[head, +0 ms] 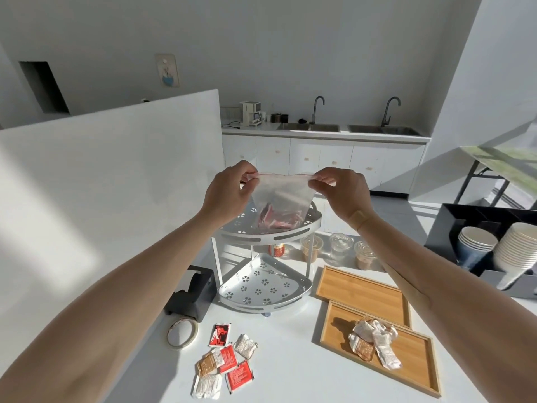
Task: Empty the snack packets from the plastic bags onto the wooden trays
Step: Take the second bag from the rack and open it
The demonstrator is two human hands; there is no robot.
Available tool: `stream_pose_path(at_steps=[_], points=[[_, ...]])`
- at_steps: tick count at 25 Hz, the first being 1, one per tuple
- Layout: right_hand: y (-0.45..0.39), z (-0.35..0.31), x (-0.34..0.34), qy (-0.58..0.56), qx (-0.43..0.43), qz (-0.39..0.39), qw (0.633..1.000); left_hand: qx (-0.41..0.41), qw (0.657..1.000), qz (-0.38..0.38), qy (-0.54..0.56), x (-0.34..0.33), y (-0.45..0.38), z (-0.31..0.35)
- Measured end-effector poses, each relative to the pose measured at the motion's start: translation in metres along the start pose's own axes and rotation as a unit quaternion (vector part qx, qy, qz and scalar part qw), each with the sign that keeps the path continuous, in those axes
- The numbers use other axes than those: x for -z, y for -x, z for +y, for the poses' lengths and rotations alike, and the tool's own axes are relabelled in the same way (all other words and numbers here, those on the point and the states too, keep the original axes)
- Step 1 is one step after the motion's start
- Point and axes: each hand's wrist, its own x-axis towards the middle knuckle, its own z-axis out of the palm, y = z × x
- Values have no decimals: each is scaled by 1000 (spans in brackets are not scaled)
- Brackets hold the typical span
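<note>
A clear zip-top plastic bag [280, 199] with red snack packets at its bottom hangs in the air above the white rack. My left hand [228, 190] pinches its top left corner and my right hand [343, 190] pinches its top right corner, stretching the red seal line between them. Two wooden trays lie on the table at the right: the far tray [357, 289] is bare, the near tray [412, 362] holds a small heap of pale packets [374, 341]. Several red, brown and white packets [225, 365] lie loose on the white table.
A white two-tier corner rack [267, 274] stands under the bag. Lidded plastic cups [340, 248] stand behind the trays. A tape roll [182, 333] and black dispenser [193, 298] sit at the left. A black organiser with stacked paper cups [494, 248] is at the right.
</note>
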Motion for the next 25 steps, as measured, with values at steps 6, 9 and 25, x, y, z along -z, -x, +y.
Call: stream_pose_path(at_steps=[6,9,25], points=[[22,15,56,-16,-15,40,999,7,996,11,93,-16,4,57],[60,35,86,-49,-44,14,998,34,985,-29,168,-37,29,84],[363,175,123,-8,-255,-148,956,168,899,-323,242,-189,276,138]])
